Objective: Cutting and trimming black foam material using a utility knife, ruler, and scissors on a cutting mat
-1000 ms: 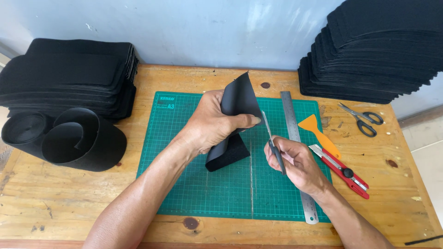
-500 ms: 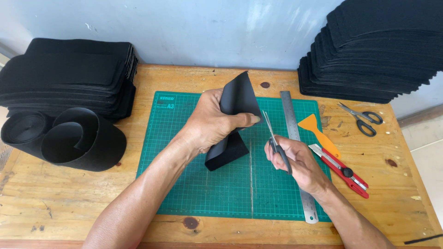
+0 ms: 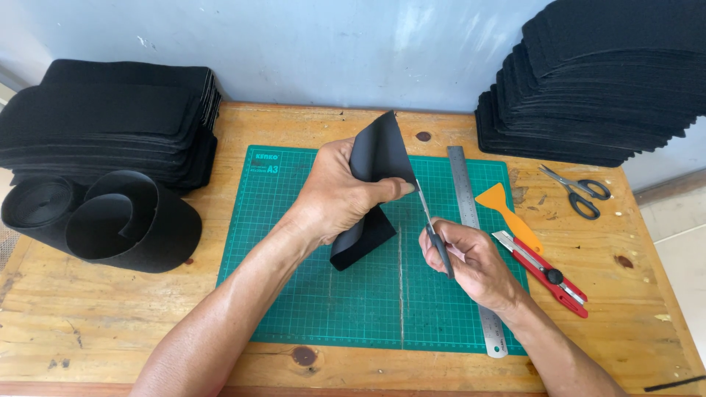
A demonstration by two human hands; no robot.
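The left hand [image 3: 342,195] pinches a matte black strip [image 3: 375,165], folded and stiff, standing up over the gridded green mat [image 3: 294,242] mid-bench. The right hand [image 3: 471,261] has its grip closed on dark-handled scissors [image 3: 434,228], whose thin steel blades meet the strip's right edge. A flat steel ruler [image 3: 471,220] lies just beside, on the knotty wooden bench [image 3: 110,316].

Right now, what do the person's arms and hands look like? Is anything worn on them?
Both forearms are bare as far as the picture shows: no sleeves come into view. The left hand and the right hand wear no gloves. I see no ring, watch or bracelet on either wrist or on the fingers that show. The fingernails look short and unpainted.
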